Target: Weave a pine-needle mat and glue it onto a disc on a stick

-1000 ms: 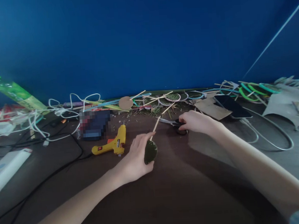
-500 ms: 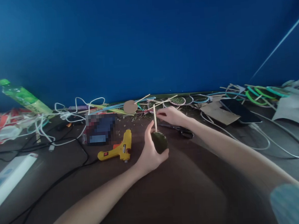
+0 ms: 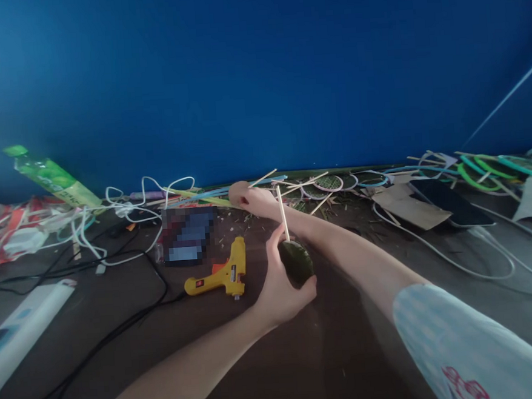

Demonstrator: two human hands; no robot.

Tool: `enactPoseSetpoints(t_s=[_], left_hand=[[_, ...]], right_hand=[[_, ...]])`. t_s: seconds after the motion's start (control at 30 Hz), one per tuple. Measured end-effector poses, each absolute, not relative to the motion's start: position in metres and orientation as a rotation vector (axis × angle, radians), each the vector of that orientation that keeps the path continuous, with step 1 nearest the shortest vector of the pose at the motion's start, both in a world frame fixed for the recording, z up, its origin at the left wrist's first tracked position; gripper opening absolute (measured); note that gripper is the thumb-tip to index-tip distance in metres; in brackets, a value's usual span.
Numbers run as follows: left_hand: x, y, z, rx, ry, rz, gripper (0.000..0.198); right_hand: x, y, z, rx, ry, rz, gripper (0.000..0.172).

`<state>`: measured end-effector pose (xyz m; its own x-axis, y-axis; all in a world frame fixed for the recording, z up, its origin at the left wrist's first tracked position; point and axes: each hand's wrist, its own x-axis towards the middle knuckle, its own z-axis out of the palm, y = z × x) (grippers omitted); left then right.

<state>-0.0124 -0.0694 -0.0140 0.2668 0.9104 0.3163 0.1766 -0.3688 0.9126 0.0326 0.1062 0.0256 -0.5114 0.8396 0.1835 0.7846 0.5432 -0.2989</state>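
Observation:
My left hand [image 3: 290,289] is closed around a dark green rounded disc [image 3: 296,263], held on edge above the table, thumb in front and fingers behind. A pale thin wooden stick [image 3: 282,213] rises from the disc's top edge, leaning slightly left. My right hand [image 3: 260,201] is stretched across to the back of the table, at a round piece of cardboard [image 3: 238,193] with a stick [image 3: 262,177] beside it. The fingers of that hand are hidden, so I cannot tell whether they grip the cardboard. A yellow hot glue gun [image 3: 221,274] lies left of my left hand.
Blurred phone-like object [image 3: 189,235], white cables [image 3: 129,203] and a tilted green bottle [image 3: 55,178] are on the left, with a white power strip [image 3: 33,325]. Coloured hoops [image 3: 478,172], cardboard [image 3: 412,204] and a dark phone [image 3: 453,203] lie right. A blue wall [image 3: 257,78] stands behind.
My right hand has left the stick's side and moved left and back to the round cardboard. Its forearm now covers the scissors. The left hand keeps the disc; the view has shifted slightly.

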Motion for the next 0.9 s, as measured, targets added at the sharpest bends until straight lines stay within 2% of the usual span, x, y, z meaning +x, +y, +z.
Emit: enactPoseSetpoints(t_s=[0.23, 0.4, 0.63, 0.9], left_hand=[[-0.012, -0.069, -0.015, 1.761, 0.932, 1.238, 0.088], [-0.013, -0.071, -0.011, 1.798, 0.925, 1.268, 0.086], [-0.013, -0.070, -0.012, 1.811, 0.928, 1.266, 0.085], [-0.014, -0.069, -0.015, 1.768, 0.918, 1.245, 0.086]], right_hand=[[0.021, 0.109, 0.021, -1.303, -2.527, 0.180, 0.020], [0.014, 0.118, 0.019, -1.208, -2.528, 0.125, 0.036], [0.009, 0.128, 0.013, -1.161, -2.494, 0.165, 0.018], [0.016, 0.134, 0.029, -1.237, -2.223, 0.471, 0.019]])
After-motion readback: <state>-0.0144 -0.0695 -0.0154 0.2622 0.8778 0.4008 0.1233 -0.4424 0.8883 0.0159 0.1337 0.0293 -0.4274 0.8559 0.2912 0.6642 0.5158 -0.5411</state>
